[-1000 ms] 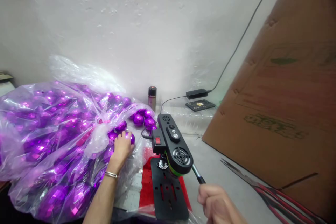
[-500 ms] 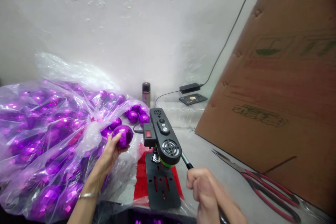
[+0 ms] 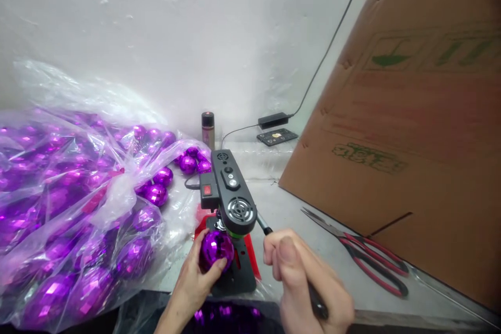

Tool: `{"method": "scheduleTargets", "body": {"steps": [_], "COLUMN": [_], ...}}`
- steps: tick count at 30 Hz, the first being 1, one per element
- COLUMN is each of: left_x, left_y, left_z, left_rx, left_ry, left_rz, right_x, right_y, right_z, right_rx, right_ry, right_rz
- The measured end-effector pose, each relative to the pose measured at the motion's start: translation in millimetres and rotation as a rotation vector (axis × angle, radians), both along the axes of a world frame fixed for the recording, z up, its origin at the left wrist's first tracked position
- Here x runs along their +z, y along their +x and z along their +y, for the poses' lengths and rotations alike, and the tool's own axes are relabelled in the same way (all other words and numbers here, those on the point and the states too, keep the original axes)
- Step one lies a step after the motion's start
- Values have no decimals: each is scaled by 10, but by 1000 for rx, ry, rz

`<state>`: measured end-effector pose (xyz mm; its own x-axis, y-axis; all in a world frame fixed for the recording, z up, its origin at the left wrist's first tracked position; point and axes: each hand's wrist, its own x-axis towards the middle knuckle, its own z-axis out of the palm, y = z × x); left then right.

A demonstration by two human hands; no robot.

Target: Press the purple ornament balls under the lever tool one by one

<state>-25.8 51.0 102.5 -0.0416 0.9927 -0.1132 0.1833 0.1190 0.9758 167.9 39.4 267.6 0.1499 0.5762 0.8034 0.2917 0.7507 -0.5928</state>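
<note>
A shiny purple mirror-faceted ball [image 3: 217, 251] sits in my left hand [image 3: 198, 271], thumb and fingers wrapped round its sides. It is over the black slotted base plate [image 3: 242, 271] of a small bench machine [image 3: 237, 193], just in front of and below the machine's head. Whether the ball touches the plate I cannot tell. My right hand [image 3: 309, 276] grips the black-ended metal lever [image 3: 264, 223] that sticks out from the machine's right side. A red switch [image 3: 207, 189] shows on the box at the machine's left.
Clear plastic bags [image 3: 78, 209] full of purple balls cover the left side. Behind the machine are a spray can [image 3: 207, 129], a black power adapter [image 3: 273, 120] and a phone [image 3: 277, 136]. Large red-handled scissors [image 3: 364, 253] lie beside a leaning cardboard box [image 3: 407, 130].
My left hand has brought the ball from beside the bag rightward and down to the base plate under the machine's head. My right hand stays on the lever. The view has shifted slightly.
</note>
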Motion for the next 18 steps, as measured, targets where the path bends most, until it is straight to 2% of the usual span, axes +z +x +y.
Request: {"method": "scheduleTargets", "body": {"steps": [6, 9, 12, 14, 16, 18], "left_x": [-23, 73, 209, 232, 146, -35], "left_y": [165, 221, 269, 312, 360, 397], "left_z": [-19, -10, 41, 86, 126, 153], "left_rx": [-2, -18, -105, -121, -70, -26], "left_ry": [85, 123, 108, 146, 232, 306], "left_rz": [211, 326, 396, 416, 395, 316], "right_x": [3, -2, 8, 27, 52, 79], "right_y": [11, 16, -11, -64, -140, -218], "right_z": [-23, -25, -51, -86, -125, -152], "right_rx": [-4, 2, 4, -35, -90, -130], "right_ry": [-31, -24, -32, -78, -140, -178], "right_rz": [-18, -16, -7, 43, 116, 172]}}
